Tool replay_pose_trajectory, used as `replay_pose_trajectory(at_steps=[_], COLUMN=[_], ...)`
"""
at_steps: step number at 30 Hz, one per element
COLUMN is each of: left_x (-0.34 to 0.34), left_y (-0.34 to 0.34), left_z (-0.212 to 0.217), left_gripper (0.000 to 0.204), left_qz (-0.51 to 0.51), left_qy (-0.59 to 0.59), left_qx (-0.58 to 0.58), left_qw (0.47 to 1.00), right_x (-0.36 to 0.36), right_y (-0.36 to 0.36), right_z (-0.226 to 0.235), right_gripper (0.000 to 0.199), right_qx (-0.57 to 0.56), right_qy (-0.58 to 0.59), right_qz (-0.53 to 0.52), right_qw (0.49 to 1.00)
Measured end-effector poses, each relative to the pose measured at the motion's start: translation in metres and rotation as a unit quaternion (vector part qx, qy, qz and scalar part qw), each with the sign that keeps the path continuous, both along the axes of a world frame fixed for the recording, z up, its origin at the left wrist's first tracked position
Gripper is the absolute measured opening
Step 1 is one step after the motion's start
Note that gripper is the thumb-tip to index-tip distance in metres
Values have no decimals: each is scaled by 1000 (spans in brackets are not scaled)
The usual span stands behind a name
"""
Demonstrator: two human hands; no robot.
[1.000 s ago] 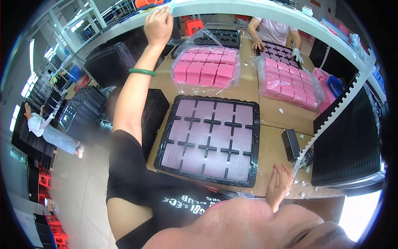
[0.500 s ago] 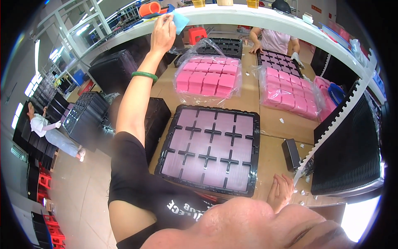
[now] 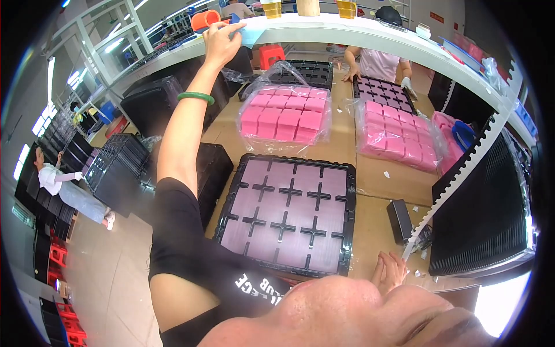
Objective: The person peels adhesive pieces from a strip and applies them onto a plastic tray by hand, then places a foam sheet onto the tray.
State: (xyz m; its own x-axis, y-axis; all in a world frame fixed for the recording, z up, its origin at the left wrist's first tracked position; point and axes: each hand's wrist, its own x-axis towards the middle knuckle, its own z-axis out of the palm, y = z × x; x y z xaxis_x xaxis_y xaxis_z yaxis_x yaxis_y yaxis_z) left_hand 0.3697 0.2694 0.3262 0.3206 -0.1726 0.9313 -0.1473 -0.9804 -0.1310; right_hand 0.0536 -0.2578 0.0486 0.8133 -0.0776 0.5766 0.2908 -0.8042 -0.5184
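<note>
My left hand (image 3: 221, 45) is raised to the overhead shelf (image 3: 324, 27). Its index finger stretches to the edge of a light blue sheet (image 3: 252, 37) that hangs over the shelf's front, and its thumb is apart from the finger. An orange roll (image 3: 204, 21) lies just behind this hand. Low on the right, by the near table edge, my right hand (image 3: 390, 269) has its fingers loosely extended, with nothing visible in them. Between my arms a black tray (image 3: 285, 225) lies on the table, its compartments filled with flat pinkish-purple pieces.
Two bagged stacks of pink foam blocks (image 3: 283, 118) (image 3: 399, 132) sit beyond the tray. A black box (image 3: 399, 221) stands right, before stacked black trays (image 3: 483, 208). Across the table, a person's hands (image 3: 351, 70) touch another filled tray (image 3: 384, 95). Another person (image 3: 63, 179) stands far left.
My left hand has shifted slightly left, and its index finger now points out toward the light blue sheet, which hangs flatter against the shelf edge. My right hand stays nearly in place.
</note>
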Motion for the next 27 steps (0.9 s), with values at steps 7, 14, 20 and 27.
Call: replay_pose_trajectory(at_steps=[7, 14, 20, 27], left_x=[17, 28, 28, -75], left_y=[-4, -5, 7, -76], left_z=[32, 37, 34, 47], left_gripper=[48, 52, 45, 39], left_qz=[-164, -173, -78, 89], left_qy=[125, 74, 74, 112], left_qx=[-60, -129, -26, -148], left_qw=[977, 974, 994, 979], right_x=[10, 7, 4, -8], right_y=[9, 10, 10, 12], right_z=[8, 7, 11, 10], right_gripper=[15, 14, 14, 14], right_qx=[-7, -10, -20, -54], right_qy=[-3, 5, 2, 19], right_qz=[6, -4, -11, 57], right_qw=[1000, 1000, 1000, 997])
